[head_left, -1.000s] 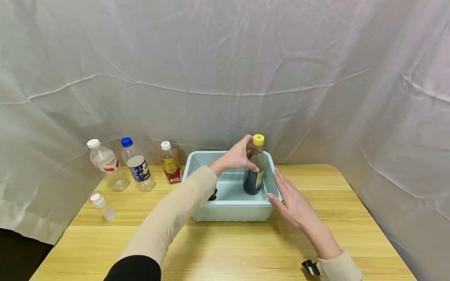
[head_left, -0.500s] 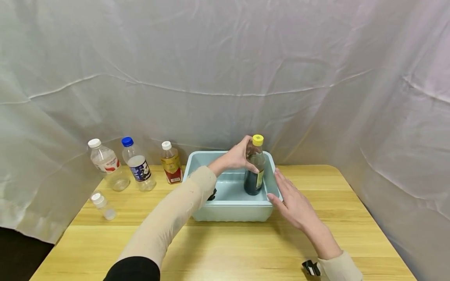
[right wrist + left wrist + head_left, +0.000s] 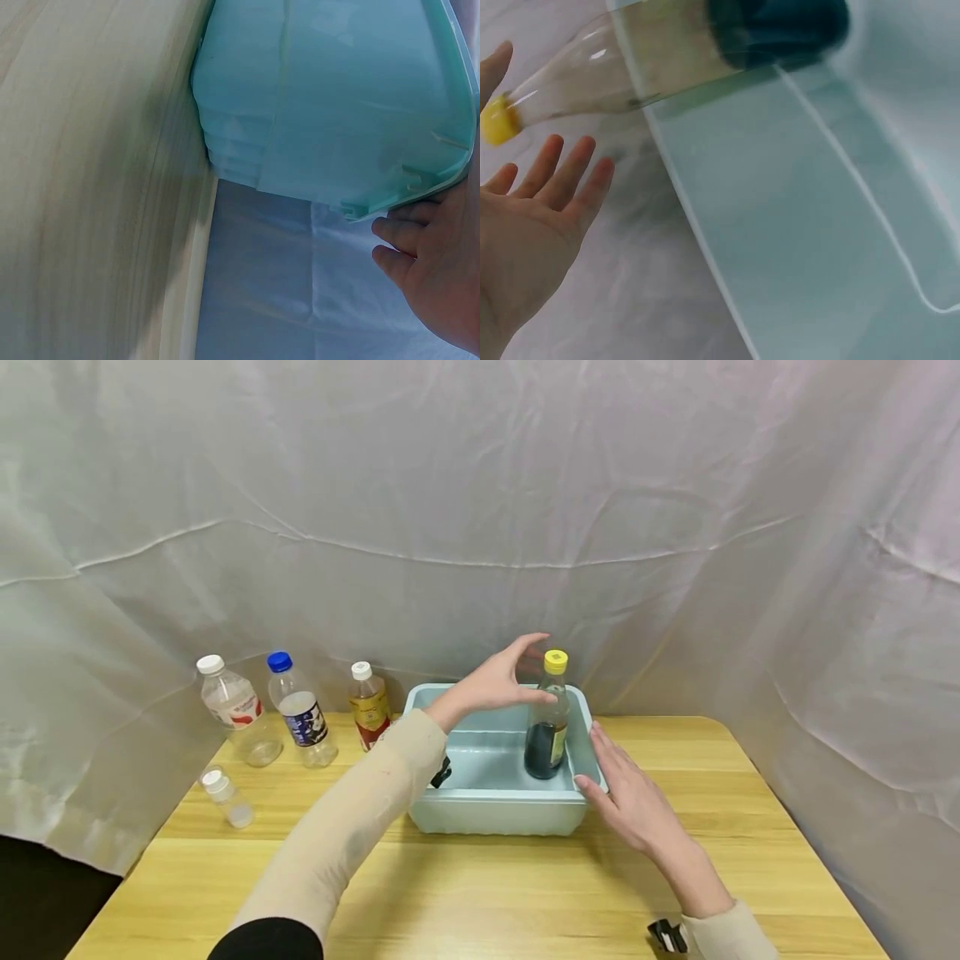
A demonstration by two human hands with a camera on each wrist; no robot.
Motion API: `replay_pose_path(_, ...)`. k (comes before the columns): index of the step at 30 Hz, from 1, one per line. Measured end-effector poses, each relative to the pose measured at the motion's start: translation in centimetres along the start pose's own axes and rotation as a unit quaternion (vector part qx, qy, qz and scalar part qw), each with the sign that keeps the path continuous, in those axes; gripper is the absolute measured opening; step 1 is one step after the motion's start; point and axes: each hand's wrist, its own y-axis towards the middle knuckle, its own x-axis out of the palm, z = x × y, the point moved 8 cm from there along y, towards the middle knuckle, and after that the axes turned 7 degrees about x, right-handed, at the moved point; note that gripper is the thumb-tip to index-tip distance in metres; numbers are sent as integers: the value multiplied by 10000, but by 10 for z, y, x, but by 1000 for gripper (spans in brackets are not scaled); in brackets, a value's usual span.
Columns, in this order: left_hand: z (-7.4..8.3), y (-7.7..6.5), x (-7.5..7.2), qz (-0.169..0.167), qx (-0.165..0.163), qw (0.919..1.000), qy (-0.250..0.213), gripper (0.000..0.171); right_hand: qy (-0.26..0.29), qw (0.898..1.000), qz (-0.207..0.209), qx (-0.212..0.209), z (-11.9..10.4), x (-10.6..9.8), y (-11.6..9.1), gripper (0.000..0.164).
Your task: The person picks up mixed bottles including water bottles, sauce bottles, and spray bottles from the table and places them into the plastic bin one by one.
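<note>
A sauce bottle [image 3: 543, 750] with a yellow cap and dark liquid stands upright inside a pale blue plastic bin [image 3: 498, 814], near its right wall. My left hand [image 3: 491, 683] is spread around the bottle's upper part, thumb and fingers apart. In the left wrist view, a gap shows between the fingers of that hand [image 3: 536, 232] and the bottle [image 3: 667, 64]. My right hand [image 3: 633, 802] lies along the bin's right rim with straight fingers. In the right wrist view, the fingertips [image 3: 394, 259] are right at the rim of the bin [image 3: 300, 97].
Left of the bin stand a clear bottle with a white cap [image 3: 240, 714], one with a blue cap [image 3: 303, 722] and a yellow-and-red labelled bottle [image 3: 370, 710]. A small white-capped bottle [image 3: 228, 797] is nearer. A grey curtain [image 3: 480, 485] hangs behind the wooden table [image 3: 480, 893].
My left hand has let go of the sauce bottle, its fingers spreading and moving up and left. The bottle stays standing in the bin. My right hand keeps its place at the rim.
</note>
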Motion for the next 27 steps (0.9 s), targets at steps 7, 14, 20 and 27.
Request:
replay_pose_path(7,29,-8,-42,730,586,9954,-196,88,-26,10000,0,-15,1,-1,0,74)
replay_pose_path(14,69,-47,-95,2172,1950,9488,1209,61,-42,10000,23,-38,1,-2,1,74)
replay_pose_path(20,77,-92,-122,3123,2552,8948,1914,52,-58,10000,9,-18,4,-3,-1,74)
replay_pose_path(27,57,-138,-143,4145,2207,8597,2012,52,-33,10000,44,39,9,-6,-4,73)
